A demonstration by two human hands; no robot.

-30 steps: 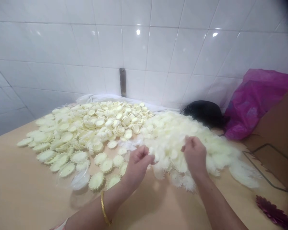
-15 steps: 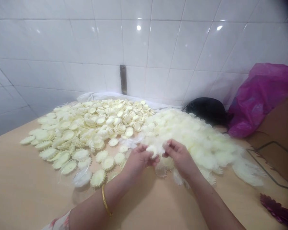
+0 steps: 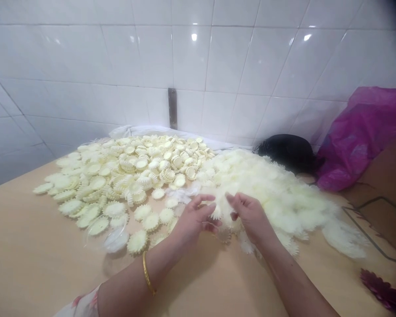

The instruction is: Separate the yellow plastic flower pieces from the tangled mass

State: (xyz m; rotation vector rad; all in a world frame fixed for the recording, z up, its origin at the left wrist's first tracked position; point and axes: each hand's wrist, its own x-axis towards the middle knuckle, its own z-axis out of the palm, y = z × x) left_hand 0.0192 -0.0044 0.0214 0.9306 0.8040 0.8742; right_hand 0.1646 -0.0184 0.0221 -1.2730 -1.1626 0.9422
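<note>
One pink bag (image 3: 359, 136), contents unclear; left fingers (image 3: 207, 211) half-open, right fingers (image 3: 246, 201) curled, any grip unclear.

1. Two hands on my feed right now: one left hand (image 3: 193, 222), one right hand (image 3: 251, 218).
2. One gold bangle (image 3: 146, 274), I'm counting, just the one.
3. Cream scalloped discs (image 3: 141, 164): dozens upon dozens, overlapping too much for me to give an exact number.
4. Sheer pale petal pieces (image 3: 270, 193): many again, blurred together, and I can't get a count.
5. One magenta bag (image 3: 356, 132), one black bundle (image 3: 285, 152).
6. One dark strip (image 3: 172, 108) up on the tiles.
7. And I make it one dark red scalloped piece (image 3: 382, 289).
</note>
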